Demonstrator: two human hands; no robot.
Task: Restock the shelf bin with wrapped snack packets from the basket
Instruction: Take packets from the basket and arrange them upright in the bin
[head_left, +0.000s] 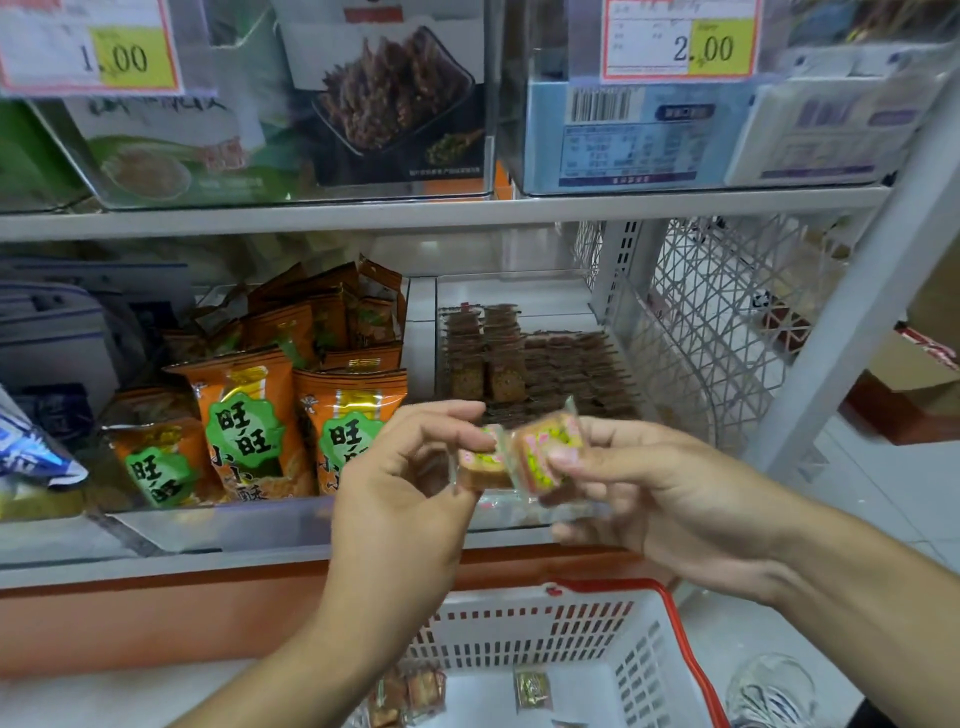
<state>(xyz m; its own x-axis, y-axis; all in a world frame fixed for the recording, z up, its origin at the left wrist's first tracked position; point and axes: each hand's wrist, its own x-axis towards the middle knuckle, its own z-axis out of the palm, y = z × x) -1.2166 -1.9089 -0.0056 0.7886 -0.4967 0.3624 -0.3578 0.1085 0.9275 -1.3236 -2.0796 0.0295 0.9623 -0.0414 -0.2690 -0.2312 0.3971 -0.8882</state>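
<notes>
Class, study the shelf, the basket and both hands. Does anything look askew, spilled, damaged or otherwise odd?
Nothing is spilled or damaged. The orange snack bags lean untidily in their bin, unlike the brown packets in the clear shelf bin. Left hand and right hand each pinch a small wrapped snack packet above the white basket.

The shelf (441, 214) carries clear bins (524, 291) of snack packets (244, 421).

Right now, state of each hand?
Left hand: pinches a small clear-wrapped brown snack packet.
Right hand: pinches a second clear-wrapped packet with a pink and green label.
</notes>
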